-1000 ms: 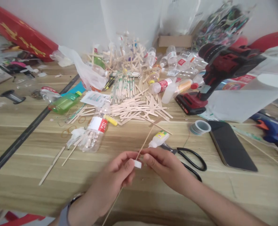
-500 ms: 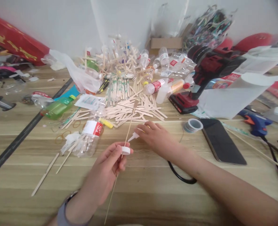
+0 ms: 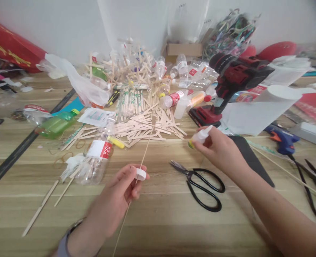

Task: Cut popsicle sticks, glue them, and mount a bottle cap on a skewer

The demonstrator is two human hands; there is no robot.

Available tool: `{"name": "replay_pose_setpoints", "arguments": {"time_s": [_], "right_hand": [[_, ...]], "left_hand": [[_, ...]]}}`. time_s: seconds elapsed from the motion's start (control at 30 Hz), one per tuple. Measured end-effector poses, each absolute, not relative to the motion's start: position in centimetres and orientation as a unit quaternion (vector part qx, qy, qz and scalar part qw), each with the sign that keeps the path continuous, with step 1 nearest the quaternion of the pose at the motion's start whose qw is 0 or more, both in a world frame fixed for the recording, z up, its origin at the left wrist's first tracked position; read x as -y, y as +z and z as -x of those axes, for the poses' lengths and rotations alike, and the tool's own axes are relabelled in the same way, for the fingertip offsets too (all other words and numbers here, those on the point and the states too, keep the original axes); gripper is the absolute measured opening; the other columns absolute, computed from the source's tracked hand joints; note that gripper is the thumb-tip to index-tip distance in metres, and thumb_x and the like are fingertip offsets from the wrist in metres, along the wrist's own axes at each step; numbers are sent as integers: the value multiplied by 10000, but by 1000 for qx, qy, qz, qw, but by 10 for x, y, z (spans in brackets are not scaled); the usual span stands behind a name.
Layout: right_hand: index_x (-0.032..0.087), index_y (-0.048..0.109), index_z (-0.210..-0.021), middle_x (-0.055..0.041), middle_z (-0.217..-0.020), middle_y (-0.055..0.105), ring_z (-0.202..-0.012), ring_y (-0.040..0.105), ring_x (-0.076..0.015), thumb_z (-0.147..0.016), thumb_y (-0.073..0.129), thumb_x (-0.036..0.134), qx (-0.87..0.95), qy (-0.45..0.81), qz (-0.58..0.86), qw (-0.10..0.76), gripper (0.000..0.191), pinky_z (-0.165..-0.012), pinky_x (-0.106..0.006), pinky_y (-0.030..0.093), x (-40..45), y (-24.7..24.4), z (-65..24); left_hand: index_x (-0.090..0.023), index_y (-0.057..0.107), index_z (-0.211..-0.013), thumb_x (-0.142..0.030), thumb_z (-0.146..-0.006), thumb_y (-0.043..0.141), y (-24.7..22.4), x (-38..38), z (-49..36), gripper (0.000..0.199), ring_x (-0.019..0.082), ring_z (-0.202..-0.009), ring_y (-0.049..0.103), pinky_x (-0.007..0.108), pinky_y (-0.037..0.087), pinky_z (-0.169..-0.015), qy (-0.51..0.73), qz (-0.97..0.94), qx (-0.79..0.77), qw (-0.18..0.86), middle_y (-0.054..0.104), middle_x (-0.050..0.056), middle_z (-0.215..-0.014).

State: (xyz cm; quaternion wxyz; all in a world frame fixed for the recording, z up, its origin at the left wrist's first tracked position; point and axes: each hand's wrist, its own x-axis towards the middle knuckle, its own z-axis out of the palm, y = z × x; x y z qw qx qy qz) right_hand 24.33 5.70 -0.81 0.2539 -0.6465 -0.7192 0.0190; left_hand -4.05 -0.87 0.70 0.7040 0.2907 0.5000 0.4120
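Observation:
Between the thumb and fingers of my left hand [image 3: 123, 189] is a white bottle cap [image 3: 140, 174] with a long thin wooden stick [image 3: 146, 148] running through it. The stick slants from the lower middle up toward the pile of flat sticks. My right hand [image 3: 216, 148], farther right, is closed round a small white glue bottle [image 3: 202, 134] whose nozzle points up and right. Black-handled scissors [image 3: 190, 174] lie on the table between my hands, blades toward the upper left.
A clear bottle [image 3: 93, 162] holding sticks stands out left of my left hand. Flat wooden sticks [image 3: 136, 130] are heaped behind. A red drill [image 3: 227, 76], a phone [image 3: 254, 160] and a blue glue gun [image 3: 282, 139] are at the right.
My right hand has moved right with the glue bottle, away from the cap and stick, and the nozzle has turned upward. The scissors now show fully. The view has shifted slightly.

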Motion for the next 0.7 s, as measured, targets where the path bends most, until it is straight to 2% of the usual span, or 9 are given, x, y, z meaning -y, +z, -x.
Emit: {"name": "replay_pose_setpoints", "arguments": {"time_s": [0.1,0.2,0.27,0.33,0.4,0.53,0.7], "right_hand": [[171,582,-947,-51,-722,661,-588,617,-218,-820,596,390,719,57,648,245,254,-549,-318,449,-55,-14,-251],[163,587,-1047,-65,-769,674,-602,631,-222,-855,551,514,724,50,642,247,402,-559,-331,467,-46,-14,-255],[160,597,-1097,-84,-823,671,-613,632,-219,-886,489,598,723,5,646,245,499,-589,-347,482,-34,-8,-255],[159,618,-1142,-110,-879,663,-646,631,-221,-930,419,609,709,-75,661,236,536,-638,-364,491,-19,0,-252],[166,655,-1098,-104,-855,657,-621,614,-204,-956,415,559,715,-102,648,242,481,-628,-349,491,-5,8,-243],[186,690,-980,-39,-734,644,-609,624,-167,-971,465,424,741,-13,602,297,328,-571,-284,496,8,18,-223],[253,682,-1047,-51,-961,735,-842,695,-220,-958,502,418,656,55,637,401,259,-743,-347,535,0,19,-214]], "left_hand": [[-187,698,-905,-564,-726,749,7,9,37,421,61,-559,421,194,332,-518,395,-289,-498,716,655,4,-804],[-181,691,-896,-563,-711,761,6,9,38,430,59,-558,423,193,330,-520,397,-289,-496,716,653,-2,-794],[-177,690,-898,-555,-718,759,6,8,39,424,57,-562,423,191,330,-522,403,-294,-493,713,649,-3,-803],[-175,687,-903,-543,-733,749,6,7,40,410,57,-567,421,191,329,-521,407,-299,-492,709,647,-2,-817],[-175,681,-898,-537,-739,742,7,6,39,401,57,-568,417,190,321,-519,406,-302,-491,709,642,-2,-821],[-169,672,-893,-545,-749,728,9,7,37,406,52,-557,392,191,295,-518,357,-325,-487,728,626,-5,-802],[-180,630,-973,-641,-787,646,7,9,37,498,62,-555,390,195,272,-523,240,-368,-456,774,650,3,-768]]}}
